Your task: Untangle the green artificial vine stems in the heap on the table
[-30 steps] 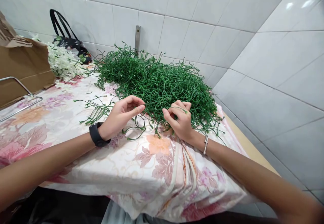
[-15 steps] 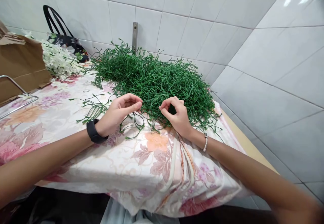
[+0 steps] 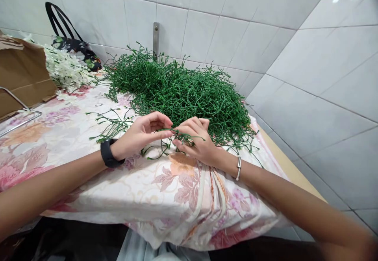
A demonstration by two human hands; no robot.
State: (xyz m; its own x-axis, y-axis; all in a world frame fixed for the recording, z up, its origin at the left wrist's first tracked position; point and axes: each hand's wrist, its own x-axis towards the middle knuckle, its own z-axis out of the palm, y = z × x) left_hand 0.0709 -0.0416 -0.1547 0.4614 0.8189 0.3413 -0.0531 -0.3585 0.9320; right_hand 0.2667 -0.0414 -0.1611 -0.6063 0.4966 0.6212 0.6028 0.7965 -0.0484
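A thin green plastic flower stem [image 3: 193, 136] stretches between my hands just in front of the big heap of green stems [image 3: 189, 91]. My left hand [image 3: 144, 132], with a black band on its wrist, pinches the stem's left end between thumb and fingertips. Close against it, my right hand [image 3: 197, 139] has its fingers curled in on the same stem, whose free end crosses the hand's back. A small group of loose stems [image 3: 110, 125] lies left of the heap. A few more stems [image 3: 158, 149] rest beneath my hands, partly covered.
A floral tablecloth [image 3: 118, 198] covers the table, bunched at the front. White artificial flowers [image 3: 66, 70], a brown cardboard box [image 3: 25, 76], a metal wire frame [image 3: 32, 115] and a dark floral bag [image 3: 78, 48] are at left. Tiled walls [image 3: 230, 36] bound the back and right.
My hands have come together from a small gap. The right hand has turned and moved left, and a green stem now shows clearly between the fingers.
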